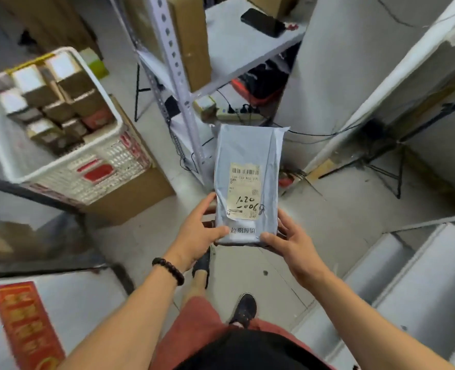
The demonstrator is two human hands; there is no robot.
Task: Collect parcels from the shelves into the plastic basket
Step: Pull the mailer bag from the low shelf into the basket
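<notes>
Grey plastic-film parcel, held mid-frame above the floor with the left hand and right hand each gripping a near corner, looks light, soft and slick, safest clasped by both edges toward the plastic basket at ten o'clock.

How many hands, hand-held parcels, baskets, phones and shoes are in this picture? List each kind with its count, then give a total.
2 hands: left hand, right hand
1 parcel, held in both hands
1 basket
1 phone
2 shoes
Total: 7
</notes>
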